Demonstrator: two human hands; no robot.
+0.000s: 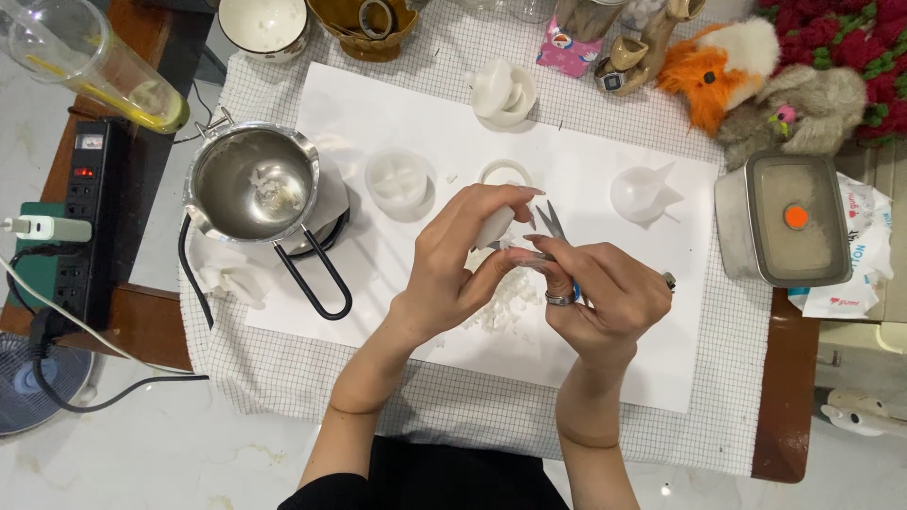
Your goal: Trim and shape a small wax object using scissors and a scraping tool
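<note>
A: Centre of the frame. What step is shown?

B: Cutting, by the look of it. The left hand (453,264) has its fingers closed around a small white wax piece (494,227), thumb below, fingertips curled over the top. The right hand (605,293) is closed on the handles of a pair of scissors (553,227), blades slightly parted and touching the wax piece. Both are held just above the white paper sheet (605,179), over a pile of white shavings (501,307).

A: What does the following move call for?

B: Likely a steady pinch on the wax and a short, controlled closing of the blades, keeping the left fingertips out of their path.

A: Left of the hands?

B: A metal melting pot (253,184) with a black loop handle, holding a little wax.

A: Packages and labels?

B: Right edge: a rectangular metal tin (784,222), its lid bearing a round orange spot, resting on a white packet (864,255) with red and blue print. Top centre: a small pink card (567,49) with a cartoon design. Far left: a black power strip (85,217) with a small pale label.
</note>
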